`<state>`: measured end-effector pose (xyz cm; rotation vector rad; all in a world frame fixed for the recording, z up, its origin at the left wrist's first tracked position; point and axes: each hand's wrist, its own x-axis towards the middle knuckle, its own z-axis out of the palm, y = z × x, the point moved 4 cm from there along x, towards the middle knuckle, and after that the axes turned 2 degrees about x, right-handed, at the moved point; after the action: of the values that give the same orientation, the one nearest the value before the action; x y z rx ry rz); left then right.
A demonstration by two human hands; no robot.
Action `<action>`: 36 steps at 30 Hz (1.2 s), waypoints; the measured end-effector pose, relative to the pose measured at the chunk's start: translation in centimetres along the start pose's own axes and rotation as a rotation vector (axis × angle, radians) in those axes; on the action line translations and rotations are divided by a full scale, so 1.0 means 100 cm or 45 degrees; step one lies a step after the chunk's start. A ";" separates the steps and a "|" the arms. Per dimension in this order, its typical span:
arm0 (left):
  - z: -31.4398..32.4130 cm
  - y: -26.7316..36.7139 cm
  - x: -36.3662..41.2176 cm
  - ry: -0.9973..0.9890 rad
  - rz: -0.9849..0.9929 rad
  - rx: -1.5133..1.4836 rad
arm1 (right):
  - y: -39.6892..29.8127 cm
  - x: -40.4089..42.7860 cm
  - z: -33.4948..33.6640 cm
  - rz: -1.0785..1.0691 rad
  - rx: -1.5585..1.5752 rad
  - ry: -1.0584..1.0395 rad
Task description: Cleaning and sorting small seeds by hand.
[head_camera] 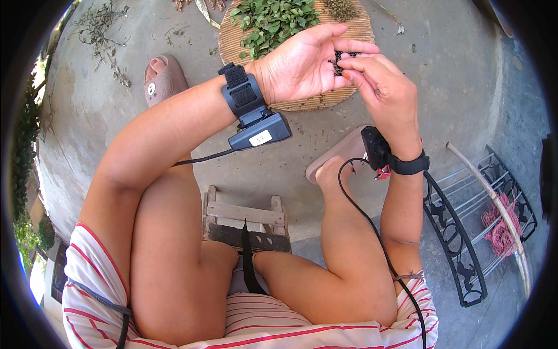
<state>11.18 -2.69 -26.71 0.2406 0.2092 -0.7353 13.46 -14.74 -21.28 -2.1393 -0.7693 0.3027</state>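
My left hand [303,61] is held palm up with its fingers stretched to the right, and small dark seeds [338,65] rest on the fingers. Over those seeds my right hand [390,94] reaches in from the right, its thumb and forefinger nearly together at the seeds' edge. Whether a seed is between its fingertips cannot be made out. Beneath both hands lies a round mat of bound stalks [231,43]. It carries a heap of green leaves [279,19] and a small brownish pile of plant bits [341,8]. Scattered dark seeds dot its near edge.
A small wooden stool [244,212] stands between my legs. To the right, a metal rack [453,235] lies with a stick [492,194] and pink string [501,227] on it. Dried plant stems [102,32] lie on the concrete floor [261,170]. Cables run from both wrist devices.
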 end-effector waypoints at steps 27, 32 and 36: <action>0.002 0.002 0.000 0.121 0.027 -0.018 | 0.015 -0.012 0.005 0.720 1.342 0.030; 0.003 0.004 0.000 0.027 0.039 -0.017 | 0.010 -0.010 0.001 0.642 1.540 -0.002; 0.003 0.005 0.000 0.030 0.035 -0.033 | 0.004 -0.008 0.000 0.561 1.782 0.022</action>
<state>11.50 -2.43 -26.38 0.2270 0.2374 -0.7022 13.00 -15.48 -21.62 -0.9154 0.0507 0.7663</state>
